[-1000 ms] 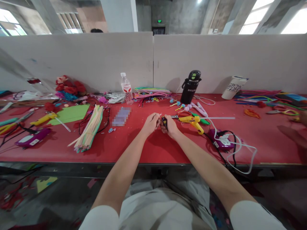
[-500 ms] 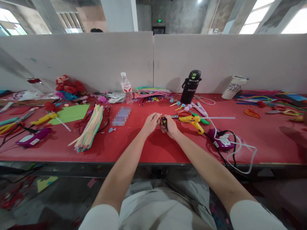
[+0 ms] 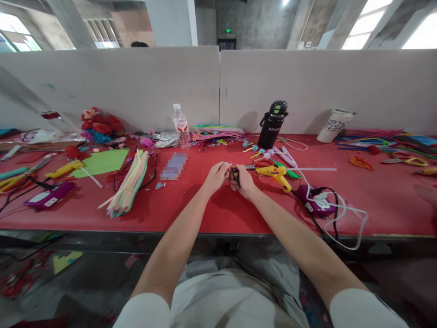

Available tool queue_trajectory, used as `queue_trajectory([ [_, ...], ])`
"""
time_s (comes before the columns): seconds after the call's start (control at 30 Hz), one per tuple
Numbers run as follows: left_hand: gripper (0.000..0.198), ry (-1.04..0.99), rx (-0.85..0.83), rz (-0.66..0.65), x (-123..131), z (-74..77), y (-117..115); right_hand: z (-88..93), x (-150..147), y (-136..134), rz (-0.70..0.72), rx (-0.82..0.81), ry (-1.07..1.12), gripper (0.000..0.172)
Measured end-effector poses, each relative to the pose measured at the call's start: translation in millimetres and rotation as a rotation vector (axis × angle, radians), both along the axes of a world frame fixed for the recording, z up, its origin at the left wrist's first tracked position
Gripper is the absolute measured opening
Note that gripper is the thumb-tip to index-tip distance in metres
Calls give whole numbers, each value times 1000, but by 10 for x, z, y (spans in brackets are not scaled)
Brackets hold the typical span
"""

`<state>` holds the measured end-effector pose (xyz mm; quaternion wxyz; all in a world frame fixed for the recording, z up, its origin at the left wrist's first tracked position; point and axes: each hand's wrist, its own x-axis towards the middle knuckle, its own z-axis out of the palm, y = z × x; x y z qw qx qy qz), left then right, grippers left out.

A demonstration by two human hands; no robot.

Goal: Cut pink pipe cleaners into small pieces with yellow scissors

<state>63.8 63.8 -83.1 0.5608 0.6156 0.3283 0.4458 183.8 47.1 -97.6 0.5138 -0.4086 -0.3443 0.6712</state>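
Observation:
Over the middle of the red table (image 3: 221, 216), my two hands are close together. My left hand (image 3: 216, 177) is closed, thumb and fingers pinched on something tiny, perhaps a pale pink bit; its kind is too small to make out. Wrapped in my right hand (image 3: 246, 181) is a small black hand tool (image 3: 235, 175) with a yellow mark, its working end near the left fingertips. Just right of my hands lie a yellow glue gun (image 3: 273, 171) and red-handled scissors (image 3: 265, 162). Small pompoms on stems (image 3: 261, 151) rest beyond them.
A bundle of pale pipe cleaners (image 3: 129, 184) lies left. Purple boxes with cords (image 3: 316, 202) sit on both sides. A black flask (image 3: 272, 125), a water bottle (image 3: 180, 126) and a paper cup (image 3: 334, 126) stand along the grey partition (image 3: 136, 86).
The view has shifted very slightly. Both hands stay together with the same hold; no object on the table has visibly moved.

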Motion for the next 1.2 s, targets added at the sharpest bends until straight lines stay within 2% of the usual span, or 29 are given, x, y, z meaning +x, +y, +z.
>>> queue_trajectory([
  [0.5,29,-6,39,14,-8,1,-9,-11,-16,-11,8,1,27,54],
  [1.2,31,2,14,20,-16,-10,14,-14,-14,-27,24,24,-54,44],
])
